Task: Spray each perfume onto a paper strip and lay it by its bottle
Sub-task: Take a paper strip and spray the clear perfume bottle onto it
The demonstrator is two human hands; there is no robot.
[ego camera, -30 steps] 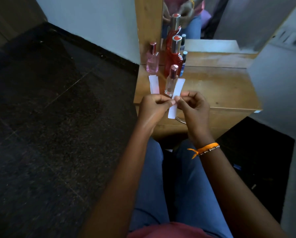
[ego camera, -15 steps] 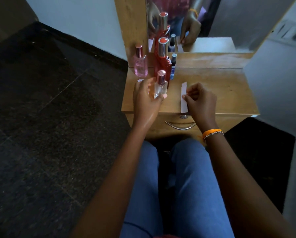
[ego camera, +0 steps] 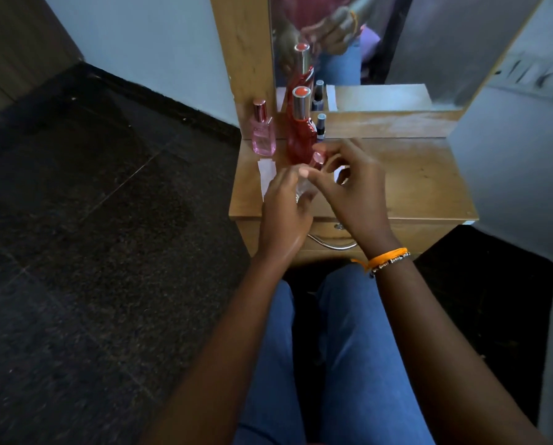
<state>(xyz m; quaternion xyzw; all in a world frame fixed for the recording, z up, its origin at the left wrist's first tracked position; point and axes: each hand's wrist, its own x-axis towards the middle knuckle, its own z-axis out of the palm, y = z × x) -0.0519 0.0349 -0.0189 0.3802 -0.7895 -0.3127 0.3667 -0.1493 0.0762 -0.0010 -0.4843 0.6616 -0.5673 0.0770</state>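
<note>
Domestic setting, most likely a bedroom or dressing corner of a home. A small wooden dressing table is set against a pale painted wall, with a mirror mounted in a wooden frame above it and a drawer with a curved metal handle below. Toiletries are kept at the back of the tabletop: a pink perfume bottle, a taller red bottle, and a small dark vial. The floor is laid with dark speckled stone tiles. A wall switch panel is seen at upper right. No commercial or workshop fittings are shown.
</note>
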